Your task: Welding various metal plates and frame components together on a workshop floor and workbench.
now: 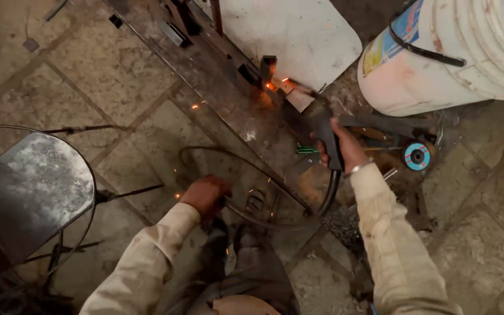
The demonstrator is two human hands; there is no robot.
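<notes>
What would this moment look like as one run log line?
right hand: grips angle grinder | grinder on metal frame, sparks flying | left hand: on cable | nearby: white bucket

Open stone floor [106, 87] across the upper left of the frame, free for passage. Blocked at left by a round metal stool [30, 189] with thin rods beside it. Hemmed in at upper right by a large white bucket [456, 52]. Crowded at centre by a long steel bar [217, 87], a looping black cable [252, 210] and a blue-centred grinding disc [417, 156] at right.
</notes>
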